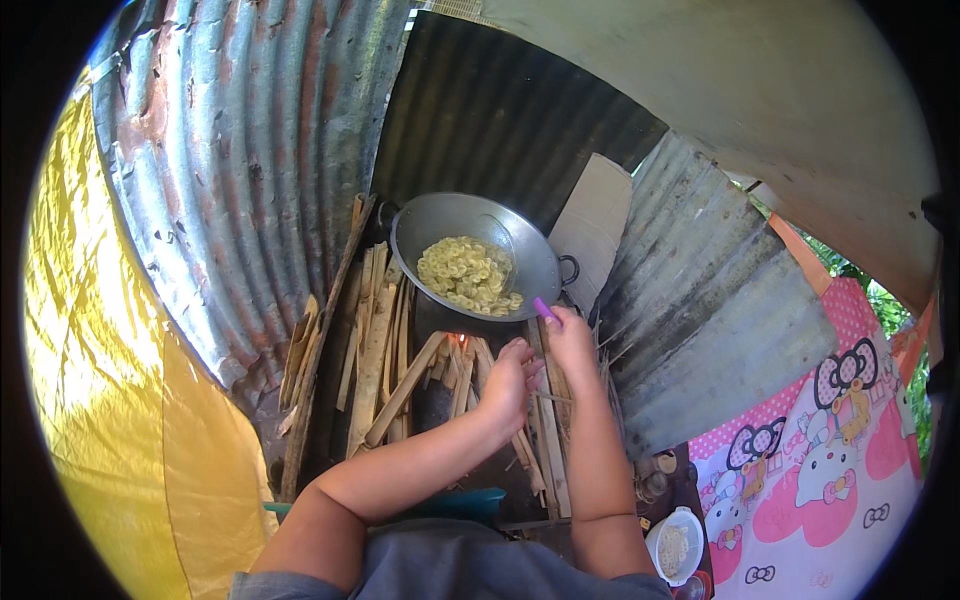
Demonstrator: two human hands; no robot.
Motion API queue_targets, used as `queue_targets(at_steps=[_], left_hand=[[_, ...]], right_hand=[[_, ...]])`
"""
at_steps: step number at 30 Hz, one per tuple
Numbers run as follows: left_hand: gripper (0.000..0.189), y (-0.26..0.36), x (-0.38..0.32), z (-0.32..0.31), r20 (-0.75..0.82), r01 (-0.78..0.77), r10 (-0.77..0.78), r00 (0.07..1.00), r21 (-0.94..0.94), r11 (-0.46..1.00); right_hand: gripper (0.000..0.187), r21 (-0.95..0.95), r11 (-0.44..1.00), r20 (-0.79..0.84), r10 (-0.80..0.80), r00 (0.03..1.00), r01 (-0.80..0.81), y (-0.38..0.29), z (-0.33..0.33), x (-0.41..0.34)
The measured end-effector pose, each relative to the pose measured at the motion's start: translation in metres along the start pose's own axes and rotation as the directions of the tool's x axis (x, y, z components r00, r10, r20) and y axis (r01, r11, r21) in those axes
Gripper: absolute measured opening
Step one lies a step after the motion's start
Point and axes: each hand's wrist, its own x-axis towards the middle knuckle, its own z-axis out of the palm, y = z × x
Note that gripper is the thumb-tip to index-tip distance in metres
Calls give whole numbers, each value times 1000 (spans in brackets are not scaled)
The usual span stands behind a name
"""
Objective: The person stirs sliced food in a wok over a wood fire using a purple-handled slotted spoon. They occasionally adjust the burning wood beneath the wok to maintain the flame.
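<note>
A large metal wok [536,259] with loop handles rests over a wood fire, holding a heap of pale yellow ring-shaped pieces [469,274] in what looks like oil. My right hand [574,341] grips a purple handle [546,309] at the wok's near right rim; what the handle belongs to cannot be made out, though a thin curved outline shows inside the wok. My left hand [514,379] is raised just left of the right wrist, below the wok, its fingers loosely curled and apart, with nothing seen in it. A small flame [461,340] glows at the ends of the split wood under the wok.
Split firewood [371,352] lies left of and below the wok. Corrugated metal sheets [240,172] stand around, with a cardboard piece [592,225] at the right. A white container [675,544] with pale pieces is at the lower right, beside a pink printed cloth [810,480]. Yellow sheeting [112,375] hangs left.
</note>
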Motion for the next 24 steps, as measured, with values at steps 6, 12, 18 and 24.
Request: queue_targets(at_steps=[6,12,18,24], left_hand=[[55,7,6,-1,-16,-28,28,999,4,1000],[56,4,6,2,-7,-17,17,1000,10,1000],[56,6,11,-2,-27,-29,29,999,-9,1000],[53,0,12,6,-41,-34,35,999,15,999]], right_hand=[[31,-103,993,-117,-70,991,59,8,-15,36],[30,-173,978,-53,-131,990,120,4,18,32],[31,-21,980,-74,-198,977,197,-2,-20,35],[28,-241,963,-110,-148,983,118,10,17,69]])
